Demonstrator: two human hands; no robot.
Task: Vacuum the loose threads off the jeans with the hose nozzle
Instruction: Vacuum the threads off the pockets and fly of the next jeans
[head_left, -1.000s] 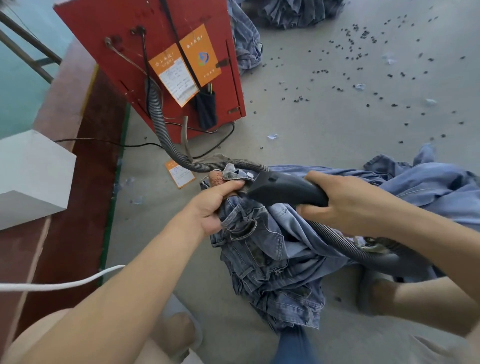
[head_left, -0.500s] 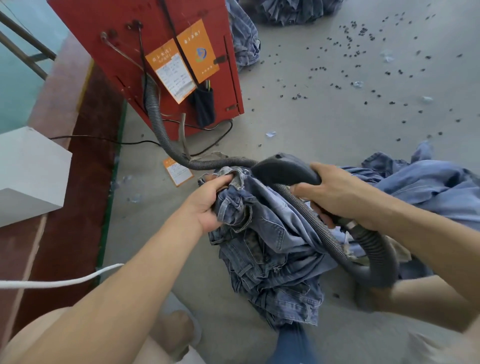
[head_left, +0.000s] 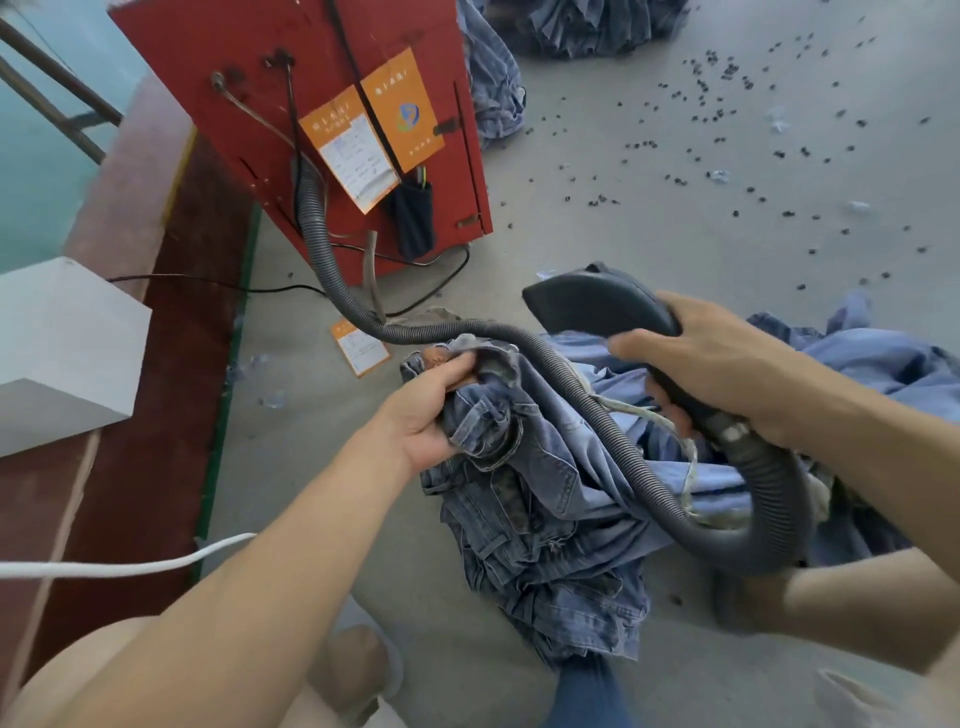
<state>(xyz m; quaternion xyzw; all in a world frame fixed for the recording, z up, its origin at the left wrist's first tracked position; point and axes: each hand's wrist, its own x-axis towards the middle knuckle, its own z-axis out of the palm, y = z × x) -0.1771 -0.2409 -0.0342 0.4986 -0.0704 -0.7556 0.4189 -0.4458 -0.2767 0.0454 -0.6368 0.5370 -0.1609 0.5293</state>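
Crumpled blue jeans (head_left: 540, 499) hang in the middle of the view, bunched at the top in my left hand (head_left: 431, 410), which grips the waistband. My right hand (head_left: 727, 374) grips the black hose nozzle (head_left: 597, 301) by its handle, holding it lifted above and to the right of the gripped waistband, apart from the denim. The grey ribbed hose (head_left: 587, 400) loops from the nozzle down under my right wrist, across the jeans, and back up to the red machine (head_left: 322, 104).
More light blue denim (head_left: 883, 358) lies on the concrete floor to the right, and another pile (head_left: 587, 26) at the top. Small dark bits (head_left: 727, 83) are scattered over the floor. A white box (head_left: 57, 353) sits on the red ledge at left; a white cord (head_left: 130, 566) crosses below.
My right hand has raised the nozzle off the jeans, up and to the right. The left hand keeps its grip on the waistband.
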